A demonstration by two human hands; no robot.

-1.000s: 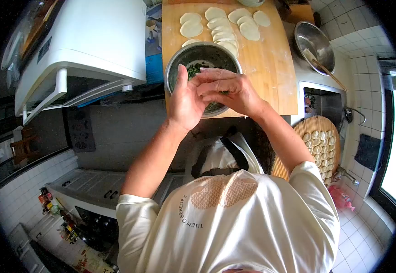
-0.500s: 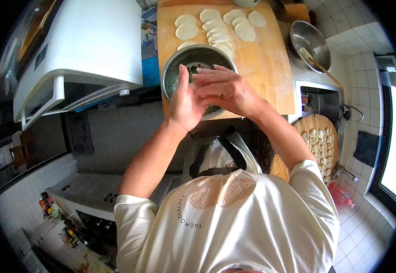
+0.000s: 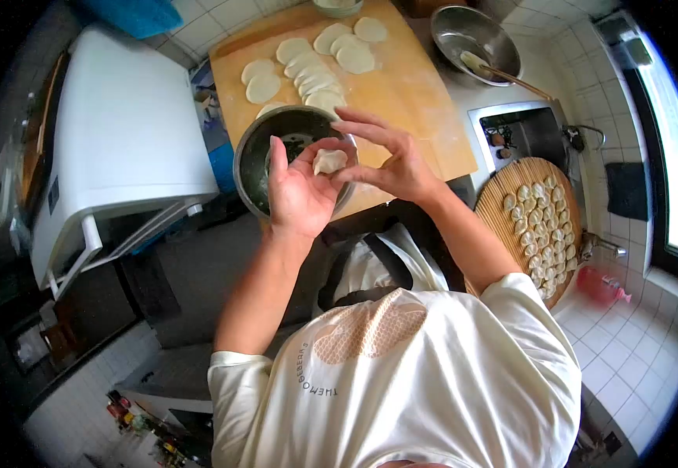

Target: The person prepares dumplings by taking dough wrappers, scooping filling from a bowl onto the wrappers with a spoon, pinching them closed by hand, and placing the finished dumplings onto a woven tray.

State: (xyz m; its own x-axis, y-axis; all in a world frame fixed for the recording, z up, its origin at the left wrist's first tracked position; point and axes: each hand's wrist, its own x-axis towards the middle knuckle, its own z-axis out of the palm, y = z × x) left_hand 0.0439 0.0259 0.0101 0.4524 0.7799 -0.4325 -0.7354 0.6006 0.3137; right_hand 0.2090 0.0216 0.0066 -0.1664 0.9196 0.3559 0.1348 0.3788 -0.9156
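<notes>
A pleated dumpling [image 3: 329,161] lies on the fingers of my left hand [image 3: 301,195], which is palm up with the thumb raised apart. My right hand [image 3: 397,164] is just to the right, its index finger and thumb spread wide. The right thumb's tip is close to the dumpling's lower edge; whether it touches, I cannot tell. Beneath both hands stands a metal bowl [image 3: 247,168] with dark green filling [image 3: 296,147], partly hidden by my left hand. Round dough wrappers [image 3: 315,78] lie overlapped on the wooden board [image 3: 413,101] beyond the bowl.
On the right, a round woven tray [image 3: 502,183] carries rows of finished dumplings [image 3: 541,234]. Behind it are a sink [image 3: 522,132] and a large steel bowl [image 3: 456,35] with a wooden-handled utensil [image 3: 510,76]. A white appliance [image 3: 128,117] stands left of the board.
My hands have parted: the right fingers have opened away from the left hand, and the dumpling, hidden before, now shows. The view has turned toward the right, bringing more of the tray in.
</notes>
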